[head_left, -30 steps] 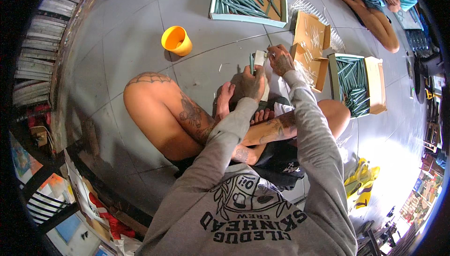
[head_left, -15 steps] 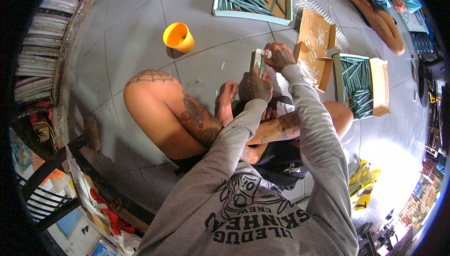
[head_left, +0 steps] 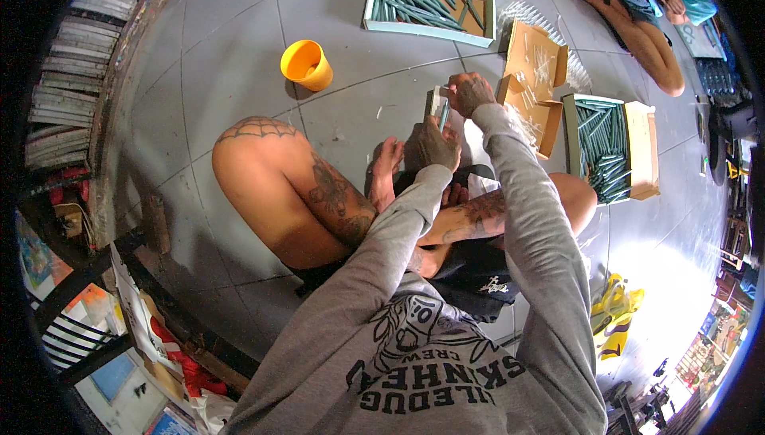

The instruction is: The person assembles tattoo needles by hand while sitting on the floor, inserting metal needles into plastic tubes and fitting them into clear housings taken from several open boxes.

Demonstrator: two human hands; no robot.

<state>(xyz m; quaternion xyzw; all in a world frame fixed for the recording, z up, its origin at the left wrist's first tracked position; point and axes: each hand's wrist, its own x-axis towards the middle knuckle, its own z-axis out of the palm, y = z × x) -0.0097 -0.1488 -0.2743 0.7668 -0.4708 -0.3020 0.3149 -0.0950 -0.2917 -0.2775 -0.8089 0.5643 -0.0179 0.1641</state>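
Note:
Out in front of my crossed legs, my left hand (head_left: 441,148) is closed around a slim teal pen (head_left: 444,115), which points away from me. A narrow pale block (head_left: 434,103) lies against the pen's left side. My right hand (head_left: 472,94) is just beyond and to the right, its fingers pinched at the pen's far end. Whatever those fingers grip is hidden. Right of that hand sits an open cardboard box (head_left: 519,83) with thin white sticks in it. Past my left hand stands a yellow cup (head_left: 317,78) on the grey tiles.
A shallow box (head_left: 430,34) of teal pens lies at the far side, and another pen box (head_left: 645,148) at the right. Clear plastic pieces (head_left: 578,68) lie behind the cardboard. Another person's leg (head_left: 637,45) reaches in at the far right. A dark metal frame (head_left: 88,268) stands at the left.
My right hand has turned slightly and shifted a little left. The small white round piece seen at its fingertips is now out of sight. My left hand stays around the pen.

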